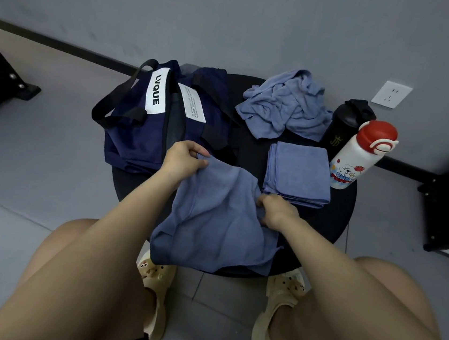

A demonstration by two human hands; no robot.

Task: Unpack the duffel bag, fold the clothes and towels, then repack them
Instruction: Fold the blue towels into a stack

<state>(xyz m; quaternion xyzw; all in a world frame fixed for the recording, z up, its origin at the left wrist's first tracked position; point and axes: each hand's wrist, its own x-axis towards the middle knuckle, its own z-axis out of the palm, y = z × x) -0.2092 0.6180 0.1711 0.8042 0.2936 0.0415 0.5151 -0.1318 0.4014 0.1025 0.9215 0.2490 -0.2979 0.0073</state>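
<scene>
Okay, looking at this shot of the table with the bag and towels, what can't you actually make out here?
Head view only:
- Inside of the duffel bag: its own fabric and straps cover the opening.
- Small print on the bag's second white label: too small to read.
- Black bottle: lower part hidden behind the white bottle.
- Right hand fingertips: tucked into the towel that both hands hold; left hand pinches its far corner.
- Crumpled towel pile: number of pieces unclear.

Both bare forearms extend forward from the lower frame corners and converge toward the centre. The left hand point(184, 157) sits farther forward, fingers curled, thumb and fingertips pinching blue cloth point(212, 218). The right hand point(276, 210) sits nearer the body, knuckles up, fingers curled into the same cloth's right edge.
</scene>
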